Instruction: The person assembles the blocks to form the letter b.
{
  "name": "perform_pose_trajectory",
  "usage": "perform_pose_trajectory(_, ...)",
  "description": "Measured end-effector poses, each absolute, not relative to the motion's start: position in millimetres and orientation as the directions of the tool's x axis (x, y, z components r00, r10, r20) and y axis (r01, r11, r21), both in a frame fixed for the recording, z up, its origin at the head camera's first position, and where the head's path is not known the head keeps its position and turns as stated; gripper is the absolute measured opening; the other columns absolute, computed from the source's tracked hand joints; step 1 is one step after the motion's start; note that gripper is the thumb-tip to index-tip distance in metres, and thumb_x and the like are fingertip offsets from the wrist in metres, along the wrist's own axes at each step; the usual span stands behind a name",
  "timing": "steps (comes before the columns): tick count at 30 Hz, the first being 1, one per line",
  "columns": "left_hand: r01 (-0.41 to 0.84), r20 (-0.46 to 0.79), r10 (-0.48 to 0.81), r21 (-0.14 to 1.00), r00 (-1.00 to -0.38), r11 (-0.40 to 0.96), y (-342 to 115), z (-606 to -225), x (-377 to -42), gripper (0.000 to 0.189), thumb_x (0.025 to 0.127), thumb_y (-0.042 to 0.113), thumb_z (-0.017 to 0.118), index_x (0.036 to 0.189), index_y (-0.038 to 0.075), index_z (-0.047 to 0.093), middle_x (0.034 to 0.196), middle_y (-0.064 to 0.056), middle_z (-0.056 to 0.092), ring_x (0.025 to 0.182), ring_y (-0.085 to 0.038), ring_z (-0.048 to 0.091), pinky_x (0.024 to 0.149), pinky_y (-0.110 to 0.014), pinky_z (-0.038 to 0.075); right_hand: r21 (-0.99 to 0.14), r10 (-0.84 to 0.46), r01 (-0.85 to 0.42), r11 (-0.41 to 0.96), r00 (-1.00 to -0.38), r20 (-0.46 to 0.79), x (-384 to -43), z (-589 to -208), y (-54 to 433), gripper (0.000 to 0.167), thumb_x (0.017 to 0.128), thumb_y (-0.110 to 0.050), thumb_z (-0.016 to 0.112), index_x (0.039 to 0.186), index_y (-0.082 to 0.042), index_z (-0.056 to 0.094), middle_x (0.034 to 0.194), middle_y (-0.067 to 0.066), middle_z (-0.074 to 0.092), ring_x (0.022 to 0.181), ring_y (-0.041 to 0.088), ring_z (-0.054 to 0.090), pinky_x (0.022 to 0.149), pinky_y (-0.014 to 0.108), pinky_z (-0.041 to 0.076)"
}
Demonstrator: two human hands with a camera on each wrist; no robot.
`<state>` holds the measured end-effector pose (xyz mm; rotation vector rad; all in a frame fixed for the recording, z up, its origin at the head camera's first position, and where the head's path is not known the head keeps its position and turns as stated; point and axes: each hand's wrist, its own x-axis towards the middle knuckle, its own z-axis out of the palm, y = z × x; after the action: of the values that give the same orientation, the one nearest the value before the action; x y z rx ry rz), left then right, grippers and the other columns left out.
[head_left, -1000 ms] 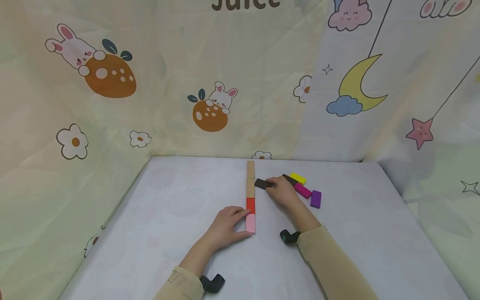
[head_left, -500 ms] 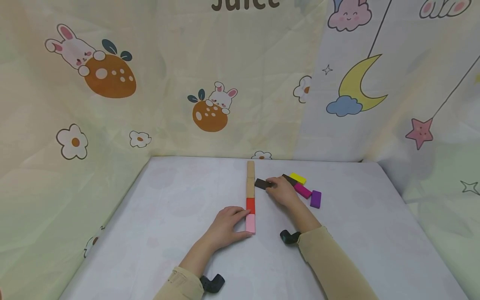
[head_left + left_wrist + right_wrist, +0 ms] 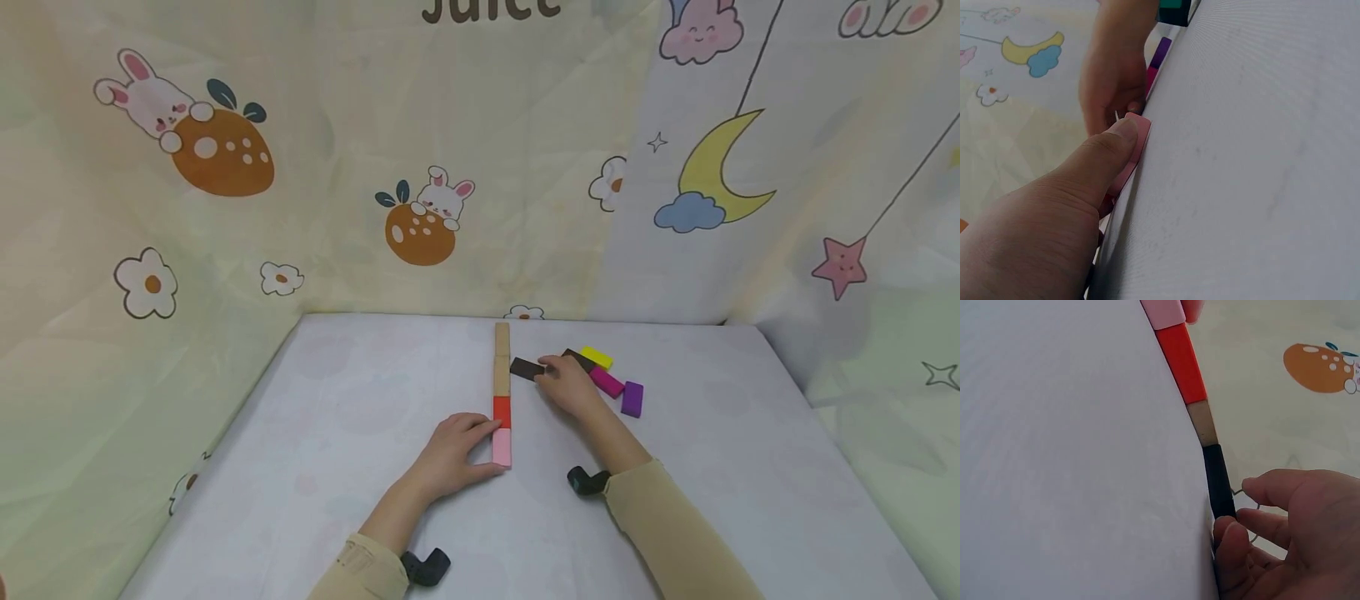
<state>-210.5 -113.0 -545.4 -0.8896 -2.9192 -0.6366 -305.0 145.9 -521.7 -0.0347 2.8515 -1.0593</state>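
Note:
A straight row on the white table [image 3: 300, 492] runs away from me: a pink block [image 3: 502, 448], a red block [image 3: 502, 412] and two plain wooden blocks [image 3: 502, 375]. My left hand [image 3: 446, 454] holds the pink block, thumb against its near end and index finger by its seam with the red one. A dark block [image 3: 527, 369] lies slantwise, its left end close to the row. My right hand [image 3: 567, 385] is at its right end with fingers parted. In the right wrist view the index finger stands off the dark block [image 3: 1219, 481], while the thumb is right at its end.
Right of my right hand lie a second dark block [image 3: 578, 359], a yellow block [image 3: 597, 357], a magenta block [image 3: 607, 382] and a purple block [image 3: 632, 399]. Printed cloth walls [image 3: 450, 100] stand behind and beside the table.
My right hand and sleeve have shifted slightly right and toward me along the dark block, which stays almost where it was. The left hand and the row keep their places.

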Motion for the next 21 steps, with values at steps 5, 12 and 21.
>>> perform_pose_trajectory(5,0.532,0.129,0.527,0.380,-0.840,0.757,-113.0,-544.6,-210.6,0.069,0.085,0.061,0.067,0.145,0.032,0.049,0.138,0.007,0.054,0.132,-0.016,0.046,0.116,-0.042,0.035,-0.676,-0.062,-0.002,0.737,-0.996,-0.065,-287.1,-518.0,160.8,0.040,0.097,-0.034,0.055,0.135,-0.021,0.059,0.145,0.013,0.048,0.136,0.037,0.044,0.111,0.061,0.037)
perform_pose_trajectory(12,0.529,0.126,0.525,0.384,-0.842,0.757,-114.3,-547.4,-209.7,0.069,0.085,0.061,0.067,0.145,0.032,0.049,0.138,0.006,0.054,0.132,-0.016,0.046,0.116,-0.043,0.035,-0.676,-0.076,-0.059,0.735,-0.997,0.005,-267.1,-521.5,186.1,0.035,0.098,-0.031,0.054,0.130,-0.018,0.062,0.141,0.011,0.052,0.127,0.035,0.052,0.107,0.056,0.043)
perform_pose_trajectory(21,0.544,0.143,0.535,0.392,-0.833,0.742,-116.1,-546.5,-210.0,0.070,0.085,0.062,0.066,0.145,0.032,0.049,0.138,0.006,0.054,0.132,-0.017,0.046,0.116,-0.043,0.035,-0.693,-0.058,-0.131,0.709,-0.990,0.128,-265.0,-525.7,201.5,0.036,0.098,-0.022,0.055,0.133,-0.012,0.060,0.146,0.017,0.047,0.135,0.039,0.046,0.111,0.056,0.040)
